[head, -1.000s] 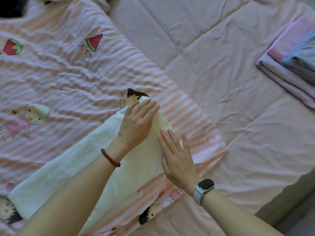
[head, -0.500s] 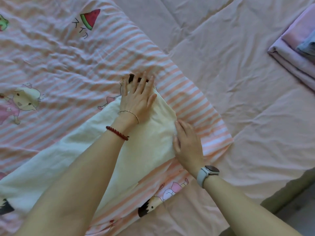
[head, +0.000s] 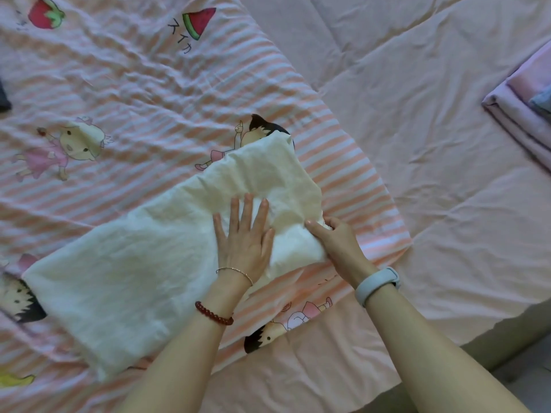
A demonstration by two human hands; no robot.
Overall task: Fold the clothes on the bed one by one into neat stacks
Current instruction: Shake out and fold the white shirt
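A cream-white garment (head: 143,263) lies folded into a long strip on the striped pink cartoon blanket (head: 134,93). My left hand (head: 243,236) presses flat on the strip near its right end, fingers straight and spread. My right hand (head: 335,236) grips the strip's right edge, thumb on top and fingers curled under the cloth. The garment's far right corner reaches a cartoon figure's black hair.
A stack of folded pink and blue-grey clothes (head: 524,111) sits at the right edge on the pink bedsheet (head: 432,174). The bed's edge (head: 477,338) runs along the lower right. A dark item (head: 3,98) peeks in at the far left.
My left hand slid back from the strip's far corner toward me. My right hand went from lying flat on the edge to gripping it, bunching the cloth.
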